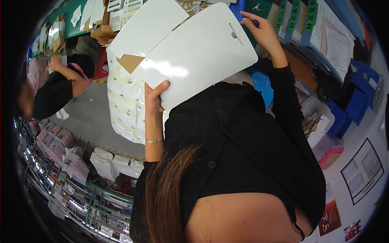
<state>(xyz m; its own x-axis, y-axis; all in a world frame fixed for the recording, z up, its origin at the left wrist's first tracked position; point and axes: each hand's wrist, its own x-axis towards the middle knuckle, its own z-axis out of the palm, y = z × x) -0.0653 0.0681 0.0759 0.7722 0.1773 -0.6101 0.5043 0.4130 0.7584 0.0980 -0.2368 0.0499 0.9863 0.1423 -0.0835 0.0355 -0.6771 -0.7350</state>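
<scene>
My left hand grips the near left corner of a glossy white cardboard sheet, thumb on top. The sheet has rounded corners and a narrow slot near its right end. Beneath its left side lies another white cardboard sheet, and a brown cardboard patch shows between the two. Just past the sheet's right end, my right hand is raised, its fingers closed around a small dark blue pen-like object. Most of that object is hidden by the fingers.
Upright file folders stand at the right, near blue trays and a clear bin. A white patterned wrapped bundle is at my left. Farther left, another person works by a green table. Wrapped goods line the lower left.
</scene>
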